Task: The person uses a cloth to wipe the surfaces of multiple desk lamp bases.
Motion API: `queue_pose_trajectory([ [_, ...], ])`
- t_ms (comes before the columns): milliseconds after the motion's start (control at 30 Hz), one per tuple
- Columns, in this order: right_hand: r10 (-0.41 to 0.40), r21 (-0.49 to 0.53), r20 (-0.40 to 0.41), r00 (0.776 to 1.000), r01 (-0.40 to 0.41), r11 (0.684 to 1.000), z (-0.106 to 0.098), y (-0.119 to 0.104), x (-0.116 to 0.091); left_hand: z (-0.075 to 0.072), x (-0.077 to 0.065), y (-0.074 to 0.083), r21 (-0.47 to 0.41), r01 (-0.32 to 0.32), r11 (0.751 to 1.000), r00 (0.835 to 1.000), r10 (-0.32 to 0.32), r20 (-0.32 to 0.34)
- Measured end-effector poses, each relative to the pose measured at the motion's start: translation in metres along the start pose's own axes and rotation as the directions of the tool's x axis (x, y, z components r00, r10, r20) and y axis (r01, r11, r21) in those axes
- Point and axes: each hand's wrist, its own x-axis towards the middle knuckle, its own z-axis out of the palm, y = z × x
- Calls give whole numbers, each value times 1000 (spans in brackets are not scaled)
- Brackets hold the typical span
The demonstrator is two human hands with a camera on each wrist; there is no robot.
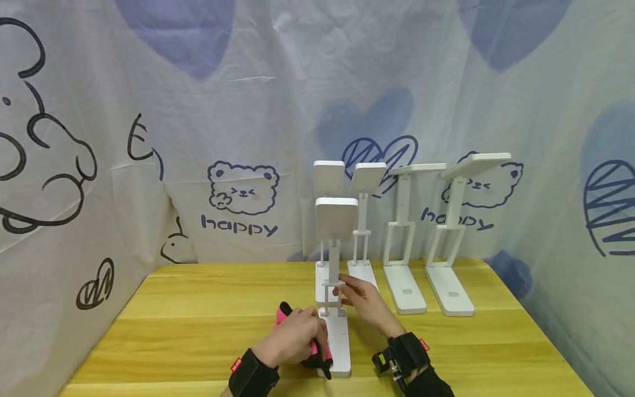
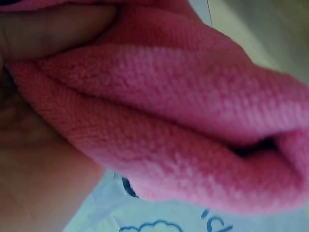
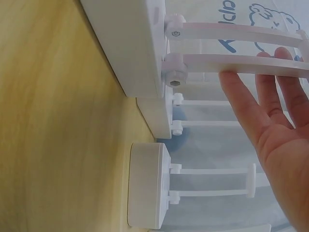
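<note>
A pink cloth with black edging is gripped in my left hand, which presses it against the base of the nearest white folding stand. That stand is upright, with a flat panel top, a post and two thin side bars. My right hand holds its bars from the right. In the right wrist view, the thumb touches the edge of one bar and the other fingers reach behind it. The left hand and cloth hide part of the base.
Behind stand several similar white stands: one directly behind, one beside it, and two further right. All are on a yellow wood-grain table. A printed curtain hangs around the back and sides.
</note>
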Motion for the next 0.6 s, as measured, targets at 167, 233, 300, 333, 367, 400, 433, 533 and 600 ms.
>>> queue_pose_trajectory([
  [167,-1,9,-5,1000,1,1000,0,0,1,1,-1,-9,46,96,994,993,-92,-67],
  [233,-1,16,-4,1000,1,1000,0,0,0,3,-1,-12,65,111,992,989,-104,-100],
  [300,2,17,-3,1000,-2,1000,0,0,0,5,0,-15,82,118,990,986,-107,-128],
  [333,3,20,-3,1000,-3,1000,0,0,0,6,0,-16,91,121,989,984,-108,-140],
  [367,4,22,-2,1000,-4,1000,0,0,0,7,0,-17,105,120,987,983,-104,-152],
  [400,4,24,-1,1000,-4,1000,0,0,0,8,1,-17,117,117,986,982,-97,-163],
  [433,4,25,1,1000,-4,1000,0,0,0,8,1,-17,127,116,985,980,-93,-174],
  [533,3,19,2,1000,-3,1000,0,0,0,10,2,-16,149,112,982,975,-80,-207],
  [600,3,15,4,1000,-3,1000,0,0,0,12,3,-16,162,110,981,971,-71,-228],
])
